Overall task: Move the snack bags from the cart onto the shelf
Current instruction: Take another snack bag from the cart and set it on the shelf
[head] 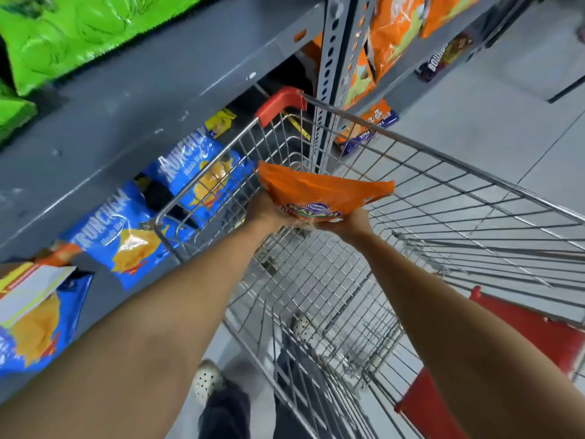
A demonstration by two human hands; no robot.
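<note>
An orange snack bag (319, 191) is held above the wire cart (443, 198), over its near-left corner. My left hand (267, 210) grips the bag's lower left side and my right hand (351, 221) grips its lower right side. The cart's basket below shows only bare wire and the floor through it. The grey metal shelf (152, 90) runs along the left, touching or nearly touching the cart's red corner (281, 104).
Blue snack bags (202, 175) stand on the lower shelf left of the cart, green bags (72, 33) on the upper one. Orange bags (395, 30) fill the shelf bay beyond the perforated upright (332, 68). My feet (207, 380) stand beside the cart on grey floor.
</note>
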